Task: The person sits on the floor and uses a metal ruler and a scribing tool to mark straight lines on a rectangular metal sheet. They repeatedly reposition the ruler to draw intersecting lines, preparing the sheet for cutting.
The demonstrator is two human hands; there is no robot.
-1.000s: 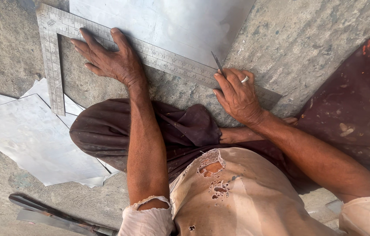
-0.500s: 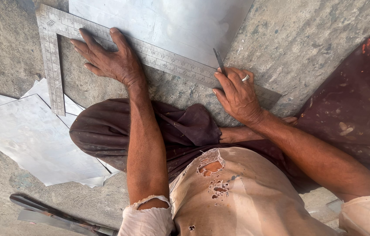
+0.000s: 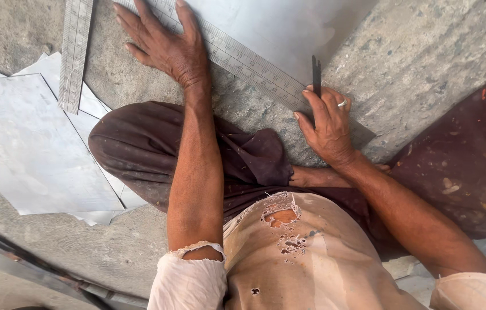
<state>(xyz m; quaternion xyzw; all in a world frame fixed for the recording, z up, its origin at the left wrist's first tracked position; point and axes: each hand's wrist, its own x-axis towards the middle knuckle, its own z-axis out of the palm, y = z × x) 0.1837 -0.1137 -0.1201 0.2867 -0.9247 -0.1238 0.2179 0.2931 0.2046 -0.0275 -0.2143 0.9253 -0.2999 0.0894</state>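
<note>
My left hand (image 3: 165, 43) lies flat with fingers spread on a steel L-shaped square (image 3: 237, 60), pressing its long arm onto a thin metal sheet (image 3: 271, 26) on the concrete floor. The square's short arm (image 3: 74, 54) runs down the left side. My right hand (image 3: 328, 123) is closed around a thin dark scriber (image 3: 316, 72), whose tip points up along the ruler's edge on the sheet. A ring shows on one finger of the right hand.
Several cut metal sheets (image 3: 30, 149) lie overlapped on the floor at left. My folded knee in dark cloth (image 3: 139, 155) fills the middle. A dark reddish mat (image 3: 461, 155) lies at right. Metal bars (image 3: 24, 267) run along the lower left.
The view has shifted so the square and both hands sit higher in frame. My right hand with the scriber has slid slightly along the ruler's edge. The left hand keeps pressing.
</note>
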